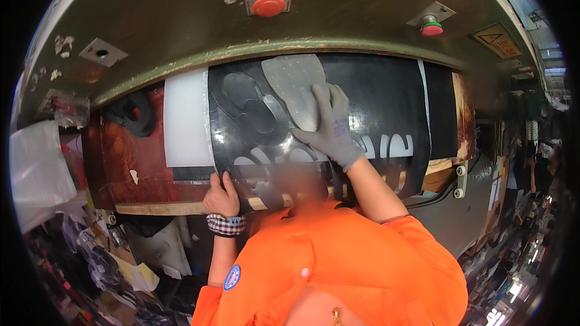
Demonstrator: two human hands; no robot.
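A black rubber sheet [374, 99] with sole-shaped cut-outs lies on the press bed under a green machine head [181, 18]. My right hand [331, 128], in a grey glove, presses on a grey sole-shaped cutting die [296, 81] lying on the sheet. My left hand [222, 196], bare with a checked wristband, grips the sheet's near edge at the front of the bed. My orange sleeves fill the lower middle of the view.
A white board [184, 118] lies left of the black sheet on the reddish-brown bed [130, 157]. A red button [269, 5] and a smaller red-and-green button [431, 27] sit on the machine head. A white plastic bag [36, 169] and scraps pile at lower left.
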